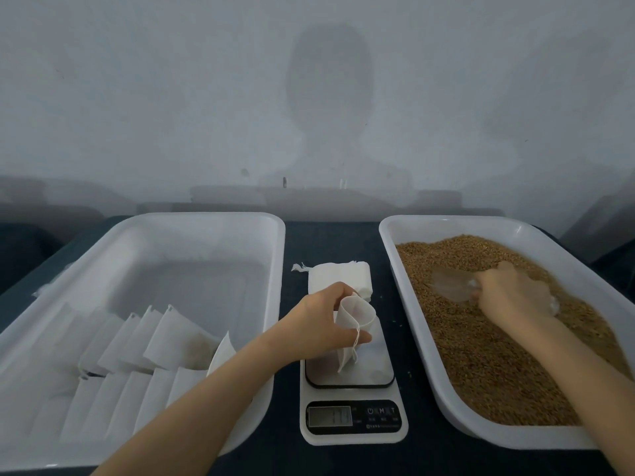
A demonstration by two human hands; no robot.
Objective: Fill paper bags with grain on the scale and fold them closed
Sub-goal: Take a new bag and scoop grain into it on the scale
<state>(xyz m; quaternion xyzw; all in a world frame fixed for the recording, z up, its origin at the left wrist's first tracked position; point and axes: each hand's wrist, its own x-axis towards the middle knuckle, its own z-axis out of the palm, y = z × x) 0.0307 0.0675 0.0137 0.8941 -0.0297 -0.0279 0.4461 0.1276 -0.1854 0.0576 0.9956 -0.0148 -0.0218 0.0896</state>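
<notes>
Head view: the left grip [319, 317] pinches an open paper bag [357, 316] upright over the scale [354, 438], the bag's lower end at the plate. Right of the scale, the right grip [512, 293] is clenched on a clear scoop [452, 286] that lies in the grain [498, 365] in a white tray [388, 235]. Left of the scale, folded bags [165, 338] lie in another tray [279, 269]. A stack of empty bags [328, 278] lies behind the scale.

White bags [355, 317] – brown grain [488, 345] – white trays [405, 225]
</notes>
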